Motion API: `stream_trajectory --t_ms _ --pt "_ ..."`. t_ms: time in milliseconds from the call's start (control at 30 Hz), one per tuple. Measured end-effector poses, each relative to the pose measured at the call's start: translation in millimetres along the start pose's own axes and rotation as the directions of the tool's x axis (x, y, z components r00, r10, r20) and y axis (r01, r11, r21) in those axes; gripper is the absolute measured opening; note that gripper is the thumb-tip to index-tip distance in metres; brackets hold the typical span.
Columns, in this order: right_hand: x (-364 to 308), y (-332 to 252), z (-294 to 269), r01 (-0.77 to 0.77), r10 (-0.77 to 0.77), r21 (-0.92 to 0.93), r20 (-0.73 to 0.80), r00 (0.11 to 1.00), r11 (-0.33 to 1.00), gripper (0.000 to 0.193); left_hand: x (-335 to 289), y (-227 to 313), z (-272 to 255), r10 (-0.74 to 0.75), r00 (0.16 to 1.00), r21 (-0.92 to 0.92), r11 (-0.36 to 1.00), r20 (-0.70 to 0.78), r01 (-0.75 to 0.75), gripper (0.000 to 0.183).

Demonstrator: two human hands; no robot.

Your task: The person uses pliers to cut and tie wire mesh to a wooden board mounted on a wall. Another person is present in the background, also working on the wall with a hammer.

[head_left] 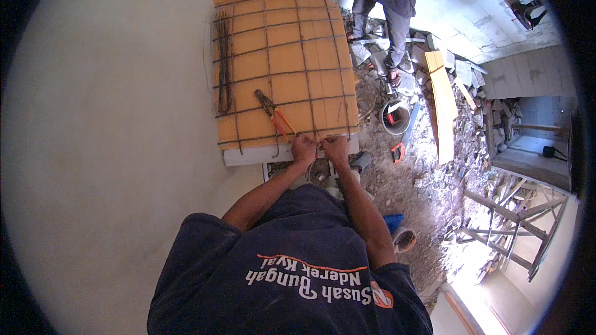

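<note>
My left hand (pixel 304 149) and my right hand (pixel 336 150) are side by side at the near edge of an orange-yellow panel (pixel 282 84). Their fingers are pinched close together around the near end of a steel bar in the rebar grid (pixel 304 56). Whatever sits between the fingertips is too small to make out. Just beyond my left hand lie pliers (pixel 273 113) with dark jaws and orange-red handles, resting on the grid. A bundle of thin dark wire (pixel 223 62) is spread lengthwise along the panel's left side.
A pale wall rises along the left. Another person (pixel 391 0) stands at the far end. On the rubble-strewn floor to the right are a bucket (pixel 395 116), a handsaw (pixel 398 152) with an orange handle, long yellow boards (pixel 441 105) and a wooden trestle (pixel 515 220).
</note>
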State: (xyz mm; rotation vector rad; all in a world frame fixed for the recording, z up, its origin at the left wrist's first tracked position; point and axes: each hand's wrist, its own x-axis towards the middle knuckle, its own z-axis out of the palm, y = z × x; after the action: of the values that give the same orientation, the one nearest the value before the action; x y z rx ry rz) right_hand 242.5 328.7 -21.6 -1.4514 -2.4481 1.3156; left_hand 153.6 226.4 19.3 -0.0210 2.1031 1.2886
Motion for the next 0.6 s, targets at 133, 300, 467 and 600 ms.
stream_trajectory --t_ms 133,300,467,600 --pt "-1.3 -39.5 -5.2 0.062 -0.057 0.030 -0.124 0.991 0.998 0.025 4.4 -7.9 -2.8 -0.093 0.996 -0.086 0.992 0.013 0.094 0.023" --pt "-5.6 -60.4 -10.7 0.100 -0.093 0.054 -0.124 0.988 0.994 0.023 9.6 -15.6 -5.4 -0.095 0.993 -0.049 0.994 0.068 0.099 0.021" --pt "3.6 -36.5 -3.2 0.028 -0.029 -0.042 -0.032 0.999 0.999 0.024 8.4 -8.0 -6.5 -0.174 0.979 -0.116 0.976 0.104 0.185 0.021" --pt "0.2 -42.8 0.9 0.006 -0.008 -0.019 -0.112 0.994 1.000 0.023 9.2 -13.4 -11.9 -0.161 0.980 -0.147 0.973 0.121 0.178 0.023"
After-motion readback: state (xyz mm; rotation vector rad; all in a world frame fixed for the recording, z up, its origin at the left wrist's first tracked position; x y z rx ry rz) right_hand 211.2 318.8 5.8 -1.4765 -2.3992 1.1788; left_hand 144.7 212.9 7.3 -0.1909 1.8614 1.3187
